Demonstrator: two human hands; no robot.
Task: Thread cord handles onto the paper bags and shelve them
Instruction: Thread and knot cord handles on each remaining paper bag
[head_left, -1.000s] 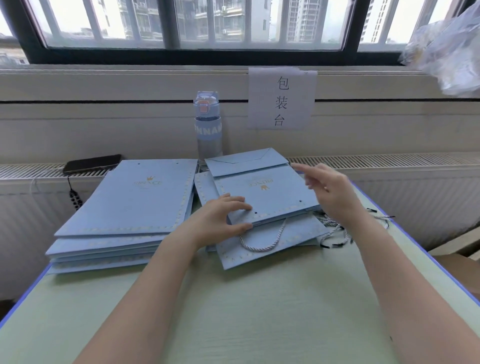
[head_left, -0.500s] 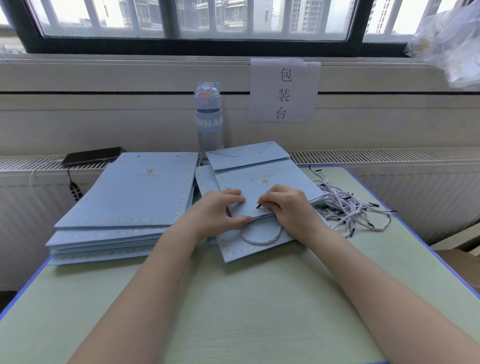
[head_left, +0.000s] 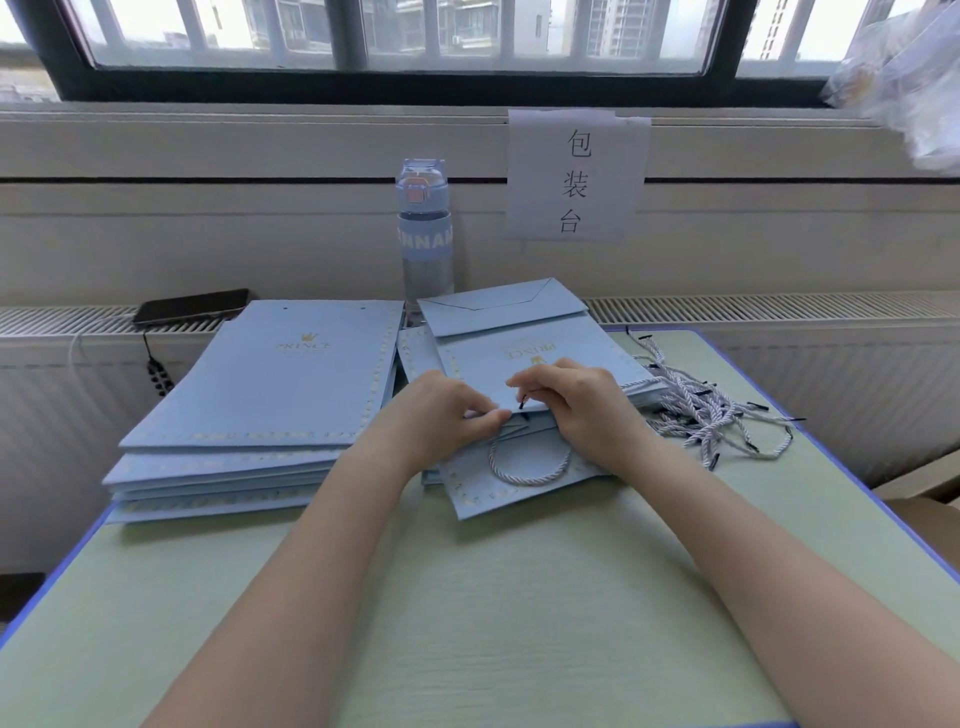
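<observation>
In the head view the work sat at mid-table (head_left: 467, 597), against the far side. The bag (head_left: 524, 348) in hand lay flat on a few others, its folded bottom toward the window and its open edge toward the person. The left hand (head_left: 447, 410) was closed on that near edge, thumb and fingers pinching the paper. The right hand (head_left: 582, 405) was clamped on a cord, whose black tip (head_left: 521, 402) stuck out between its fingers right at the edge of the bag. This looked like the tip being fed into a punched hole, though the hole itself was hidden. One loop (head_left: 530, 467) already hung out below the hands, so one handle seemed done; whether it belonged to this bag or the one beneath could not be told. Much seemed left: a tall stack (head_left: 270, 395) of flat bags lay just to the left with bare holes in its top sheet, and a tangle of loose cords (head_left: 711, 415) lay to the right. No shelf was in sight, so shelving was not yet begun. A bottle (head_left: 425, 228) stood behind the bags, a phone (head_left: 192, 306) lay on the ledge, and a paper sign (head_left: 576, 176) hung on the wall. Nothing blocked the hands, though the tangled cords might snag.
</observation>
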